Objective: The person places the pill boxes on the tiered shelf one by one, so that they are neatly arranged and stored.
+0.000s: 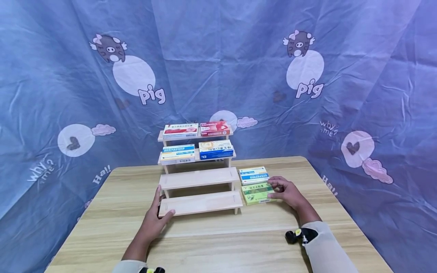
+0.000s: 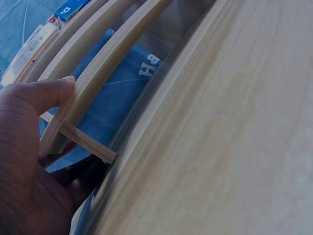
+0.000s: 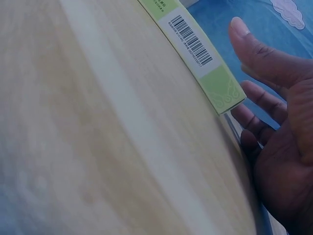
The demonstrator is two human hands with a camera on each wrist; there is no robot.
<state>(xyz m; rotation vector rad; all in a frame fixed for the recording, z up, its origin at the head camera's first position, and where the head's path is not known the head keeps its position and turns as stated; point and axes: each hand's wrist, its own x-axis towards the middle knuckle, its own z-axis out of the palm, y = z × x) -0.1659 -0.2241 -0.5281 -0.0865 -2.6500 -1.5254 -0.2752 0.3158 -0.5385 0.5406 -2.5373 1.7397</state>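
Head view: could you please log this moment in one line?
left hand: holds wooden stand | right hand: beside green box | green box: on table

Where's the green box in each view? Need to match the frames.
Head: green box right of center, beside the wooden stand's lowest steps, at the right hand's fingers.
Left wrist: not in it.
Right wrist: upper middle, cut off by the top edge, barcode side toward the camera, right hand to its right.
Shared landmark: the wood-grain tabletop, in all three views.

Head high — wrists near hands (image 1: 154, 220) (image 1: 288, 193)
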